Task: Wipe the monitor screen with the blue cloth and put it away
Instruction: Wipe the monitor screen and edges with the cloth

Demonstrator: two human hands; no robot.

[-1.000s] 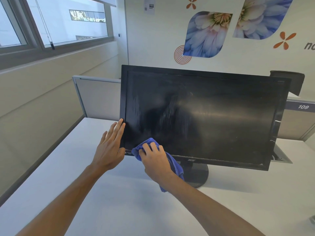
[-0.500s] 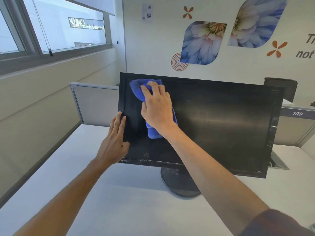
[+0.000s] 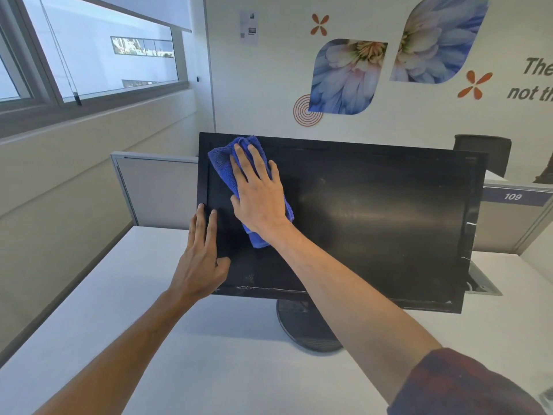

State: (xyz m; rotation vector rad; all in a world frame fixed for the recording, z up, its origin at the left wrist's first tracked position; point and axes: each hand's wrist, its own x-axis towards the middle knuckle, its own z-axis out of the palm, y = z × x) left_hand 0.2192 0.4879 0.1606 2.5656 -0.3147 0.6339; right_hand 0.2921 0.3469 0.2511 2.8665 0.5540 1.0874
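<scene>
A wide, glossy black monitor (image 3: 374, 223) stands on a pale matte surface (image 3: 209, 369), wiping under way, most of the screen seemingly unwiped. Right hand (image 3: 258, 196), fingers flat, presses a folded, nubby blue cloth (image 3: 223, 166) at the top-left corner. Left hand (image 3: 199, 262), fingers straight, steadies the left edge.

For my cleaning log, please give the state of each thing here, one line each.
monitor: off, upright, smudged.
blue cloth: bunched, pressed on the screen's upper left.
right hand: flat on the cloth.
left hand: open, braces the monitor's left edge.
</scene>
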